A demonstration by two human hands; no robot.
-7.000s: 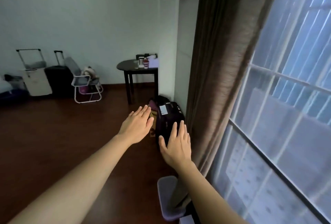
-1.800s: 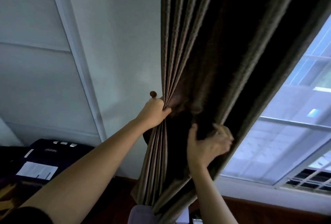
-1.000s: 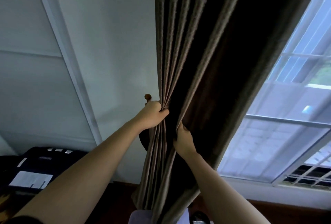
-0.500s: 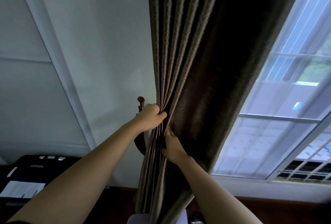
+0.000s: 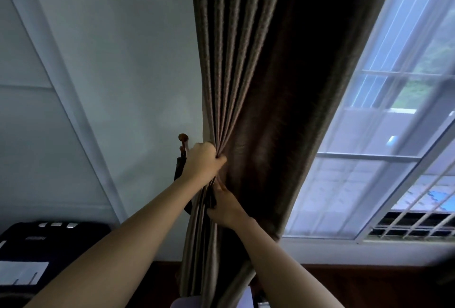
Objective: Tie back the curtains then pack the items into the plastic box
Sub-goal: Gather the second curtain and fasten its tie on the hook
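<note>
Gathered in both fists, the brown curtain (image 5: 258,86) fills the centre of the frame: the left hand (image 5: 203,160) clenches its folds at mid-frame, and the right hand (image 5: 225,205), just below, grips the same bunch. At right is the window (image 5: 381,135), at lower left a dark suitcase (image 5: 49,241), and a small wooden knob (image 5: 183,137) sits just left of the upper fist.

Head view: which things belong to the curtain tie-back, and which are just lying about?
Job: curtain, bunched folds gripped by left hand and, lower, right hand; wall hook; dark strap hanging from it.
Lying about: dark suitcase with a paper label; window.
</note>
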